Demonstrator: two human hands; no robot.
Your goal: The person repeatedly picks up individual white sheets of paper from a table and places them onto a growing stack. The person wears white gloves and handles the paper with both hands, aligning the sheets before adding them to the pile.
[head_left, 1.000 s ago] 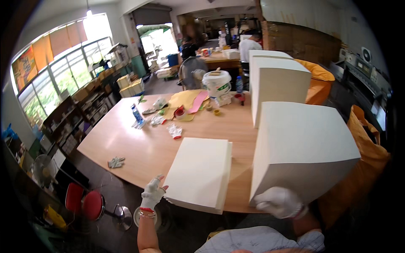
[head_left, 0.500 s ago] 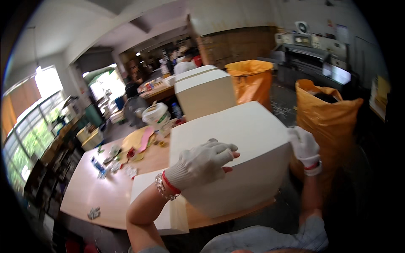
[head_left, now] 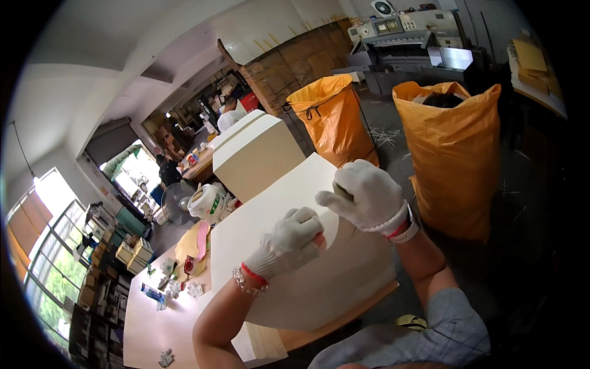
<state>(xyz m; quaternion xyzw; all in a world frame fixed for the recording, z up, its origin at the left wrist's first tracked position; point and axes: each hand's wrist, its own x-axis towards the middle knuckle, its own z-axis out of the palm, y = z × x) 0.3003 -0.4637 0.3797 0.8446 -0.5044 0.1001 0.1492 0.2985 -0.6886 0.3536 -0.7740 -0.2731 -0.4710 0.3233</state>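
Note:
A tall, wide stack of large white paper sheets (head_left: 258, 212) stands on the wooden table in front of me. At its right, my gloved right hand (head_left: 369, 195) is raised and closed, with sheets at the near right corner bending up beneath it. Something darker shows between its thumb and fingers, too small to name. My gloved left hand (head_left: 289, 242) lies over the near edge of the stack, its fingers curled with a bare fingertip showing. Whether it grips sheets is hidden. A lower pale stack (head_left: 267, 341) sits by my left forearm.
Behind is another tall white stack (head_left: 261, 160). Two orange sacks (head_left: 455, 160) (head_left: 332, 120) stand on the right. A white bucket (head_left: 209, 204), a blue tube (head_left: 152, 293) and scraps lie on the table (head_left: 144, 332). A grey machine (head_left: 412, 37) and a person (head_left: 228, 117) are farther back.
My right hand has moved from the stack's right corner inward and up toward the left hand, with sheets bending. My left fingers have curled in. The view has tilted and shifted.

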